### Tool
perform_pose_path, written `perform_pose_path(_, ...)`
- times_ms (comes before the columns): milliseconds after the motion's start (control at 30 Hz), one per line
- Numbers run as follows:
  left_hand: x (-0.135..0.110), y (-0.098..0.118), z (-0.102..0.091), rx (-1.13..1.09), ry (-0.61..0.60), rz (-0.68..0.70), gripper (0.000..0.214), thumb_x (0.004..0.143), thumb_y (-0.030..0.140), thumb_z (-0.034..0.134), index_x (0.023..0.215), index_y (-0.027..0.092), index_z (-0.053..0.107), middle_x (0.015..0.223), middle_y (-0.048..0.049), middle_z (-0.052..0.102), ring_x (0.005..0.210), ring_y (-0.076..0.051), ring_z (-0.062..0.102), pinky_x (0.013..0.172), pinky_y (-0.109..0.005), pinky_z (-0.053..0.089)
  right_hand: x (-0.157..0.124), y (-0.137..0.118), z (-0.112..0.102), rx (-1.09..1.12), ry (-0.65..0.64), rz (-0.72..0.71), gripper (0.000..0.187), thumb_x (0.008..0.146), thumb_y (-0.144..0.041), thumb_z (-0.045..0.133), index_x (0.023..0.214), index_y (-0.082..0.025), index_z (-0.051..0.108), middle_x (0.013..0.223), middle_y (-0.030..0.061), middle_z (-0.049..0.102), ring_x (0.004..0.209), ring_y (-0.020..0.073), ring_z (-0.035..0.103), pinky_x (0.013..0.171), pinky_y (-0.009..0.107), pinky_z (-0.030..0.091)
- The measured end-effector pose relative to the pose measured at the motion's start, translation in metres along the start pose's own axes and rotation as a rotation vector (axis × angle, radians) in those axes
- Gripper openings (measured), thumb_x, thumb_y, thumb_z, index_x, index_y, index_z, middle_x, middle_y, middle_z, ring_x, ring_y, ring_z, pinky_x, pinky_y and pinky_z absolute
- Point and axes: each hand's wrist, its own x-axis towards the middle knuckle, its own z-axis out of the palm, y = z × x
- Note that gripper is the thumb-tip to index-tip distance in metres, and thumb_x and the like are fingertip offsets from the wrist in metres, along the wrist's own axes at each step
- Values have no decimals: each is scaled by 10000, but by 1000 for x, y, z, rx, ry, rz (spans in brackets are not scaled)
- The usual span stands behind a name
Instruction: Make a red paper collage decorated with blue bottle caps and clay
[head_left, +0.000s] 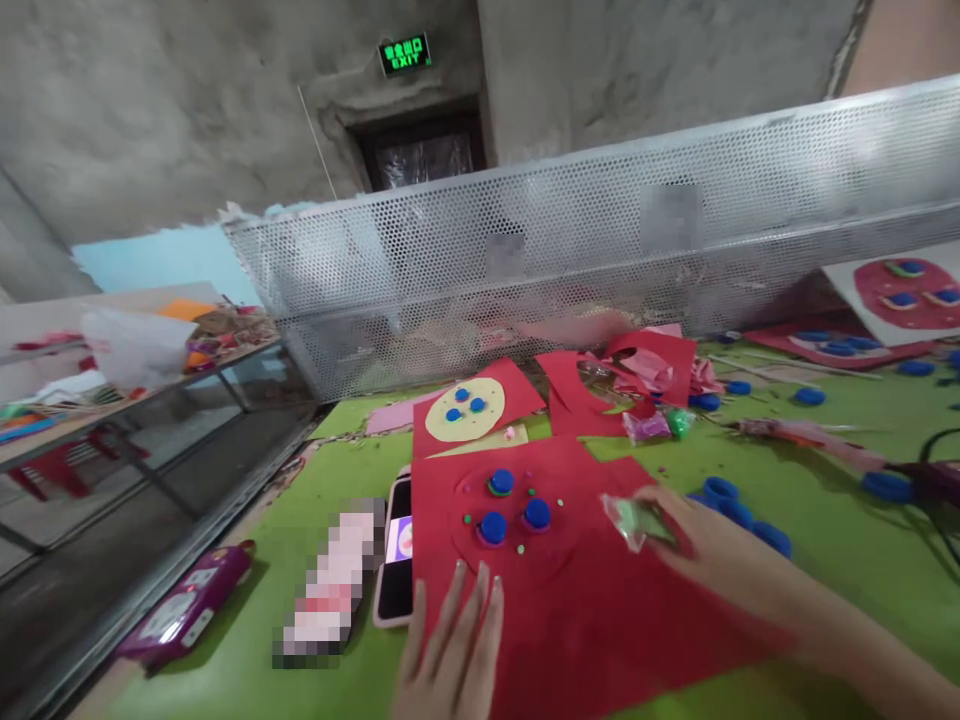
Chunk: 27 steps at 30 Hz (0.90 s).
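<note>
My left hand [454,640] lies with fingers spread on the lower left of a red paper sheet [585,640]. On that sheet stand three blue caps, one of them a blue cap [493,527] with pink clay round its base, among small green, pink and white dots. My right hand [679,530] is over the right side of the sheet. Its fingers are closed on a small clear plastic bag [628,520] with something pale green inside. A phone [396,575] with a lit screen lies by the sheet's left edge, partly under it.
A purple device [191,605] and a pixelated object [337,585] lie to the left. Beyond are a yellow paper circle [442,425] with blue caps, red paper scraps [570,395], and a perforated metal panel [450,240]. Blue rings [721,490] lie at right.
</note>
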Motion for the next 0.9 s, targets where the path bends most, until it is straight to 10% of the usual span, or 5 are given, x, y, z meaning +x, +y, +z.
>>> perform_pose_path(200,-9,3,36,-15,-158,228,525,854,51,370,1374,118,344,1316,-29,560,1240,-204,480,1036,-404,367,-21,25,25,11,-25,-8,372,838,-338,455,1188,-213,484,1175,105,623,1090,282,586,874,435,486)
perform_pose_path(567,24,-12,27,-66,-267,501,500,891,255,332,1360,82,355,1383,-31,470,1244,-215,474,934,-383,458,-43,51,32,-93,154,37,314,778,-347,529,1074,-243,559,858,101,729,624,283,701,512,346,553)
perform_pose_path(767,47,-32,11,-176,-151,503,350,884,299,420,1148,142,588,1082,-12,712,1094,-207,586,1144,-465,-26,-47,48,29,-129,38,188,316,831,-327,511,1137,-248,504,718,62,720,484,230,665,376,280,479)
perform_pose_path(900,52,-30,14,-192,-125,581,285,877,145,396,948,163,672,926,-15,751,976,-194,645,1139,-500,12,-39,31,20,-185,89,128,274,838,-311,451,1090,-213,498,838,70,721,585,231,692,466,295,509)
